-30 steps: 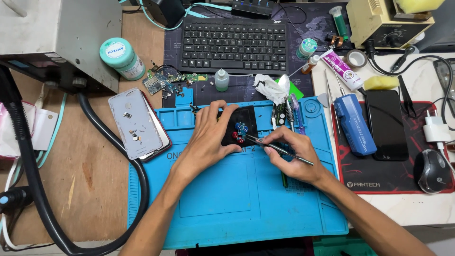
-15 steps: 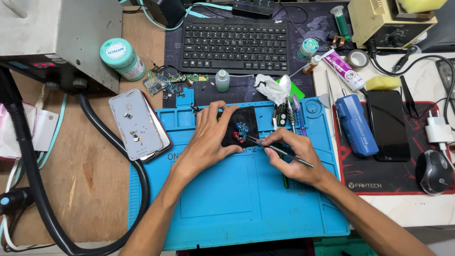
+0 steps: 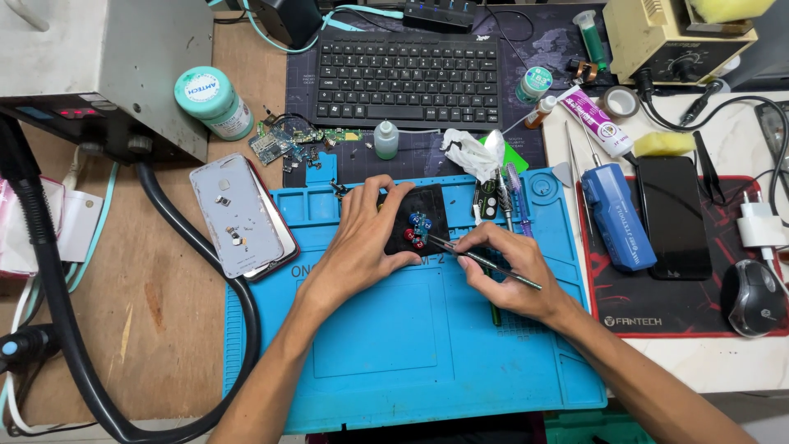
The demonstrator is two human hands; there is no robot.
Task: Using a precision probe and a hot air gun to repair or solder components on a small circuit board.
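A small black holder (image 3: 429, 207) carrying a circuit board with blue and red parts (image 3: 418, 228) rests on the blue work mat (image 3: 427, 345). My left hand (image 3: 362, 242) lies on the mat and braces the holder from the left, thumb under it and fingers over its top edge. My right hand (image 3: 505, 267) grips thin metal tweezers (image 3: 477, 259) like a pen. Their tip touches the board near the red and blue parts.
A phone back shell (image 3: 238, 214) lies left of the mat beside a thick black hose (image 3: 205, 255). A keyboard (image 3: 408, 67), small bottles, loose board parts and crumpled tissue sit behind. Right: a blue box-shaped tool (image 3: 615, 215), black phone (image 3: 672, 215), mouse (image 3: 752, 296).
My right hand shifted slightly left with the tweezers toward the board. The left hand stays on the holder.
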